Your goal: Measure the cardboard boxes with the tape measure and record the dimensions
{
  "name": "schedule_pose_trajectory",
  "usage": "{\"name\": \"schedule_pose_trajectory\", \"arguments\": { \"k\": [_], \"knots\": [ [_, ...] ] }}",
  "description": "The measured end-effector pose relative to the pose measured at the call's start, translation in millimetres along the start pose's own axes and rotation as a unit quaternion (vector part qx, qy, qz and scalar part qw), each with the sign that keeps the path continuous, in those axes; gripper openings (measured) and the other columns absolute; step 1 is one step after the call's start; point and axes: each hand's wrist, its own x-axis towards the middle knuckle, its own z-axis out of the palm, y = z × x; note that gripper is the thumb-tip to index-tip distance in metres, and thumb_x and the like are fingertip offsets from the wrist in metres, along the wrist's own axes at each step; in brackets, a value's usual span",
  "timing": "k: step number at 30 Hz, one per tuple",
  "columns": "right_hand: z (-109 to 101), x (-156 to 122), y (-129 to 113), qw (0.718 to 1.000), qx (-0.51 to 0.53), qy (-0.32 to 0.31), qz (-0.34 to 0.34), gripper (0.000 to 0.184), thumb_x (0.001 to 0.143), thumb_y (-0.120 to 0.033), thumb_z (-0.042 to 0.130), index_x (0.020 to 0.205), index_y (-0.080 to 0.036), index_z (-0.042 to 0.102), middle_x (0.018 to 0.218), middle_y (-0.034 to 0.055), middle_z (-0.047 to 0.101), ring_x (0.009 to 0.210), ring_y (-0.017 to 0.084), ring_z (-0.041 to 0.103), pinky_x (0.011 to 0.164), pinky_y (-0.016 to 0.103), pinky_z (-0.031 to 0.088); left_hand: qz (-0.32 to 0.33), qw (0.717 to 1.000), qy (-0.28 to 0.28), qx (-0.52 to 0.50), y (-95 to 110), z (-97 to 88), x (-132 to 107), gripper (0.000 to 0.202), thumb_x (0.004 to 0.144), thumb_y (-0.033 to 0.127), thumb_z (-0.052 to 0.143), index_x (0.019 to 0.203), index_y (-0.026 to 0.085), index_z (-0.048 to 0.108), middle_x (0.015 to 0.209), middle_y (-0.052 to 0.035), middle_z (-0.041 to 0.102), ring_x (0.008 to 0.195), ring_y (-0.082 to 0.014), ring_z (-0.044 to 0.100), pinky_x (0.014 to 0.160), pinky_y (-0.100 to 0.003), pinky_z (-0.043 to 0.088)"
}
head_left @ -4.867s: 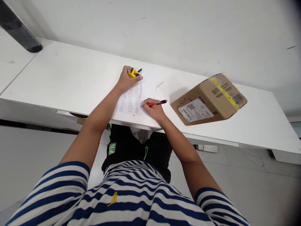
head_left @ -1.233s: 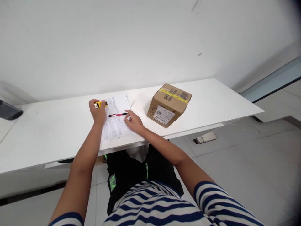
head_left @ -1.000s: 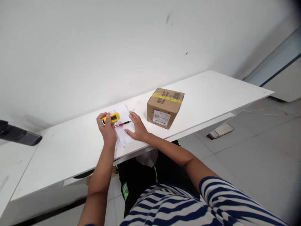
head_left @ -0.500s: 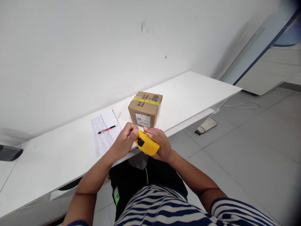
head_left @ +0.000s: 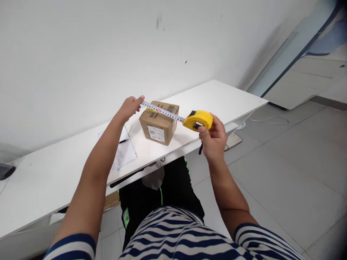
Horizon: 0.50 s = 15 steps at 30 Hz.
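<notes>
My right hand (head_left: 215,139) is closed around the yellow case of a tape measure (head_left: 202,120), with a black wrist strap hanging below. The white blade (head_left: 164,112) runs out to the left, its numbers facing up. Its free end is pinched between the thumb and fingers of my left hand (head_left: 131,107). Under the stretched blade, a taped cardboard box (head_left: 155,124) with a white label stands on the white table (head_left: 217,97). The blade passes over the box top; whether it touches cannot be told.
Left of the box lie written paper sheets (head_left: 127,153) with a pen (head_left: 123,141), partly behind my left arm. A dark object (head_left: 7,171) sits at the table's far left. A cable (head_left: 271,120) lies on the tiled floor at right.
My hands have moved apart and up from the table's front edge to above the box. The blade, not visible before, is now drawn out between them.
</notes>
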Motion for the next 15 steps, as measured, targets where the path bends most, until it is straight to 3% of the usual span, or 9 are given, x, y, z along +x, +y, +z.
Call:
{"name": "schedule_pose_trajectory", "arguments": {
  "k": [3, 6, 10, 15],
  "knots": [
    [-4, 29, 10, 0.999, -0.002, 0.012, 0.034, 0.068, 0.086, -0.058, 0.079, 0.145, -0.027, 0.065, 0.136, 0.0133, 0.073, 0.110, 0.028, 0.077, 0.086, 0.044, 0.071, -0.036, 0.997, -0.031, 0.061, -18, 9.9, 24, 0.051, 0.089, 0.069, 0.067, 0.079, 0.020, 0.059, 0.090, -0.0113, 0.071, 0.074, -0.0208, 0.063, 0.072, -0.038, 0.047],
    [0, 43, 15, 0.998, -0.003, -0.024, 0.057, 0.071, 0.082, -0.058, 0.083, 0.144, -0.028, 0.067, 0.135, 0.0120, 0.075, 0.099, 0.024, 0.076, 0.081, 0.042, 0.070, -0.031, 0.996, -0.049, 0.074, -29, 16.8, 28, 0.056, 0.086, 0.076, 0.064, 0.073, 0.022, 0.056, 0.080, -0.0098, 0.069, 0.070, -0.0216, 0.061, 0.072, -0.039, 0.046],
    [17, 45, 16, 0.993, -0.038, -0.091, 0.064, 0.067, 0.084, -0.055, 0.081, 0.145, -0.031, 0.066, 0.141, 0.0103, 0.074, 0.085, 0.018, 0.072, 0.075, 0.039, 0.069, -0.020, 0.994, -0.064, 0.090, -27, 16.9, 23, 0.058, 0.084, 0.079, 0.062, 0.069, 0.023, 0.060, 0.069, -0.0091, 0.065, 0.071, -0.0262, 0.063, 0.073, -0.043, 0.048],
    [31, 47, 8, 0.994, -0.039, -0.085, 0.063, 0.066, 0.085, -0.058, 0.078, 0.141, -0.027, 0.067, 0.134, 0.0120, 0.076, 0.092, 0.021, 0.074, 0.076, 0.040, 0.069, 0.036, 0.990, -0.102, 0.086, -18, 13.4, 20, 0.055, 0.084, 0.075, 0.066, 0.064, 0.024, 0.062, 0.061, -0.0093, 0.062, 0.073, -0.0287, 0.064, 0.074, -0.045, 0.051]
  ]
}}
